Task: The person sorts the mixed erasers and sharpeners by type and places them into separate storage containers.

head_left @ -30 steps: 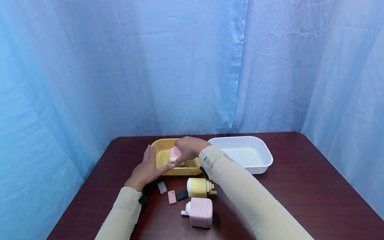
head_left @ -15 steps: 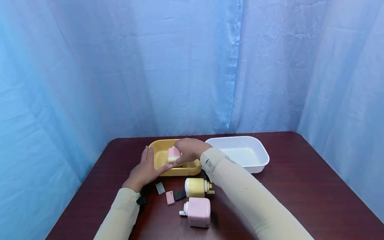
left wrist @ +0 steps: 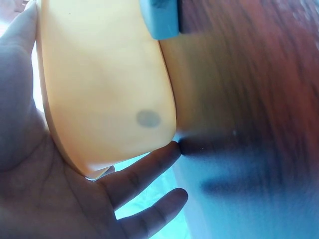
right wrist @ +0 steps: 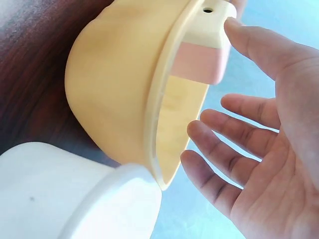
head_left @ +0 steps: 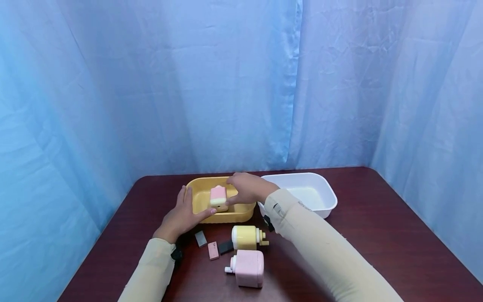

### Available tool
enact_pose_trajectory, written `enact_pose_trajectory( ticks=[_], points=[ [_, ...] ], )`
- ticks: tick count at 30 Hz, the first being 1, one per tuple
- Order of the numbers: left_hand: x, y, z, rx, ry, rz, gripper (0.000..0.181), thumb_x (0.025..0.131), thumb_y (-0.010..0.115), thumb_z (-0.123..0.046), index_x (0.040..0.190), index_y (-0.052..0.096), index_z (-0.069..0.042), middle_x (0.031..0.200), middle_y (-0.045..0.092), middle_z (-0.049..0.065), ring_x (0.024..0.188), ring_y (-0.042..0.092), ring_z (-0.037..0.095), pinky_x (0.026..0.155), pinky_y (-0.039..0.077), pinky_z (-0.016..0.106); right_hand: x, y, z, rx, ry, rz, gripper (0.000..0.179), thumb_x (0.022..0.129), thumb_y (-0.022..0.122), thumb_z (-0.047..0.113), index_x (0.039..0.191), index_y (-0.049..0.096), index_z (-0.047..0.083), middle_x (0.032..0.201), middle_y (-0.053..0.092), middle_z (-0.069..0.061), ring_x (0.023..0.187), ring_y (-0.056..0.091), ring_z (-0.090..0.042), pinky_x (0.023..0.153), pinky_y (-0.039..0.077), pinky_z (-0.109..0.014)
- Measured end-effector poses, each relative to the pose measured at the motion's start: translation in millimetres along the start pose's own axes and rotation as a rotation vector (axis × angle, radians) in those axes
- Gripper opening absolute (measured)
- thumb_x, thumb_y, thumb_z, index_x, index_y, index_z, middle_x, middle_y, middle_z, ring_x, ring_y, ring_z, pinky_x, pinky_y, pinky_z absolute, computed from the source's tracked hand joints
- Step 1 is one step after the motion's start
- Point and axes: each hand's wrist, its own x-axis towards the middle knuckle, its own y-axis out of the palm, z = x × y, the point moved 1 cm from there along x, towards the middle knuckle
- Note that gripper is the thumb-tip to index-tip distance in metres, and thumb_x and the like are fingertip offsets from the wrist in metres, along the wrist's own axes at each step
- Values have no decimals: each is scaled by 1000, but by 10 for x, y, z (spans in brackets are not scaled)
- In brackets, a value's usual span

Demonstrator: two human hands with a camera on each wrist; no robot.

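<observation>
A pink-and-cream pencil sharpener [head_left: 218, 197], with a small hole in its cream end, stands in the yellow bin [head_left: 222, 217]. My right hand [head_left: 249, 188] is open just right of it, fingers spread over the bin; in the right wrist view the thumb tip [right wrist: 232, 26] lies right at the sharpener's cream part. Around the bin's near left corner rests my left hand [head_left: 181, 218], its thumb along the front rim and its fairly straight fingers at the left wall. Nearer to me lie a yellow crank sharpener [head_left: 244, 237] and a pink crank sharpener [head_left: 250, 268].
Right of the yellow bin stands a white bin [head_left: 317, 191], partly behind the right sleeve. Small grey [head_left: 201, 238], pink [head_left: 213, 251] and black blocks [head_left: 226, 247] lie in front of the yellow bin on the dark red table [head_left: 377, 235]. Blue curtains [head_left: 234, 84] hang around the table.
My right hand has let go of the pink-and-cream sharpener and drawn a little to the right, its fingers opening. My left hand stays at the bin's corner. The view has shifted slightly.
</observation>
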Motion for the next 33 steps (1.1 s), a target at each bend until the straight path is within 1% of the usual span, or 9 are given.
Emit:
enact_pose_trajectory(
  ticks=[6,13,18,24,27,30,33],
  points=[
    [13,13,7,-4,-6,-8,135,77,55,-91,167,-2,-8,173,-6,18,136,51,47,100,52,61,-152,-83,-43,47,-23,-48,67,94,73,51,146,58,12,148,58,-6,137,55,-23,112,46,-42],
    [13,0,17,-8,-7,-9,136,77,55,-92,167,-3,-9,173,-7,18,138,50,48,101,50,62,-287,-157,-77,100,-47,-103,62,95,72,51,143,61,14,143,61,-4,119,65,-21,102,52,-40],
    [9,15,9,-22,-16,-4,137,75,56,-93,167,-3,-11,174,-8,17,139,48,48,103,49,63,-374,-176,-98,140,-39,-124,59,94,72,51,140,64,16,138,64,0,118,65,-20,101,53,-38],
    [21,16,4,-16,-27,-4,137,75,56,-93,167,-3,-10,174,-8,16,141,46,48,105,48,63,-491,-128,-110,161,-52,-153,56,93,74,51,136,67,16,133,66,2,116,65,-17,99,53,-37],
    [15,6,7,-15,-26,-4,136,76,55,-92,167,-3,-9,174,-9,16,141,46,48,104,49,63,-547,-81,-105,167,-62,-170,56,92,76,50,134,67,15,129,67,2,114,66,-18,98,53,-36],
    [6,-1,19,-16,-28,-5,136,76,56,-92,167,-3,-9,174,-9,17,141,46,48,103,49,63,-603,-33,-94,183,-64,-178,55,91,77,49,134,67,15,129,67,3,113,67,-19,98,53,-36],
    [-2,-7,31,-17,-35,-7,136,76,56,-92,167,-3,-10,174,-9,17,141,46,49,103,49,63,-650,-2,-81,179,-66,-183,55,91,77,49,133,68,16,129,68,4,111,67,-16,97,53,-35]
  ],
)
